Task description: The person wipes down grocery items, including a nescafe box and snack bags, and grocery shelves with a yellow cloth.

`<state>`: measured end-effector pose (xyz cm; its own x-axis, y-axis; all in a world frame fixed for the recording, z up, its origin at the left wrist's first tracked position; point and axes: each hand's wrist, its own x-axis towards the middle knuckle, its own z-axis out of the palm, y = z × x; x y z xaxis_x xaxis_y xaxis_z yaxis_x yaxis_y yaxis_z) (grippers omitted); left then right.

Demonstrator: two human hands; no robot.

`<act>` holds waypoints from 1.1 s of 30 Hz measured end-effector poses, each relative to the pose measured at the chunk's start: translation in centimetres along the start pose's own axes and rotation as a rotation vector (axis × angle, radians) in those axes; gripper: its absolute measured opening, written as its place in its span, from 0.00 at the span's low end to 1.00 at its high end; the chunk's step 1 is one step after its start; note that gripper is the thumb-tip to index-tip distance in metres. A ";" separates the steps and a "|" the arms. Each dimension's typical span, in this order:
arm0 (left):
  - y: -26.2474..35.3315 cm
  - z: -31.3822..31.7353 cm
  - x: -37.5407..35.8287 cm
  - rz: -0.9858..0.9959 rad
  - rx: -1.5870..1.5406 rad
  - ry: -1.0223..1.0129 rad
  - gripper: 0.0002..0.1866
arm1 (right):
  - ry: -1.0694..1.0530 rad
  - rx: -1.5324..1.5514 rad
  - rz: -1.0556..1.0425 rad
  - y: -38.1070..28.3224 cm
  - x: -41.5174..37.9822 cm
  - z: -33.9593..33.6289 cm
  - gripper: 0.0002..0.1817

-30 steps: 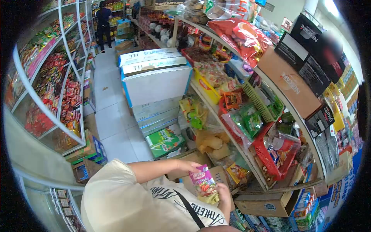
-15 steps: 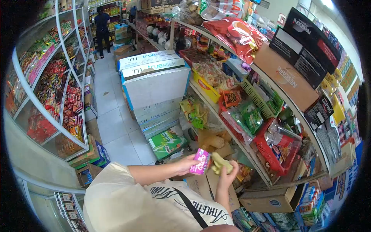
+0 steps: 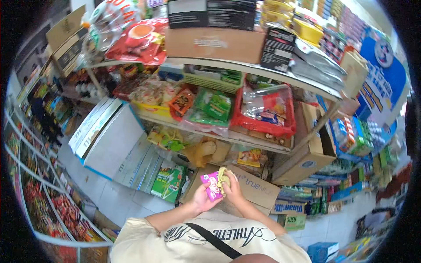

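My left hand is closed on a small pink-purple packet with white lettering. In my right hand is a crumpled, pale yellow soft thing; its kind cannot be made out. The two items are close together, touching or overlapping, in front of my chest. Beneath and beyond my hands lies a brown carton with "true milk" print. Behind that, on the low shelf, is a yellow packet.
A red basket of packets sits on the middle shelf, beside green packets. Stacked milk cartons and a green carton stand at left. An open cardboard box is at right; a Nescafé box lies above.
My view has swung right to face the shelves. The pink packet and yellow thing have come closer together, still held in the same hands.
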<state>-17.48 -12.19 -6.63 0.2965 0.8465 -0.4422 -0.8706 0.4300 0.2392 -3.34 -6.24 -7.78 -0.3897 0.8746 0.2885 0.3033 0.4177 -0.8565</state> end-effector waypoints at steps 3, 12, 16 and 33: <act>-0.7 -0.3 0.7 -0.026 0.079 -0.066 0.22 | -0.014 0.100 0.037 0.1 -0.7 -0.4 0.22; 1.2 3.9 2.0 0.234 0.101 -0.119 0.27 | 0.048 0.013 -0.046 -3.8 0.6 -0.7 0.21; -0.1 4.7 -0.4 0.214 0.147 -0.103 0.26 | 0.202 0.091 0.026 -1.6 1.8 -1.3 0.21; -2.1 0.1 -1.0 0.067 0.041 -0.013 0.26 | -0.018 0.067 0.012 1.2 0.7 0.4 0.22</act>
<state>-15.90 -13.85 -6.61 0.2439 0.8777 -0.4125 -0.8717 0.3848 0.3033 -3.61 -5.25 -8.82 -0.4021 0.8745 0.2712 0.2492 0.3895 -0.8867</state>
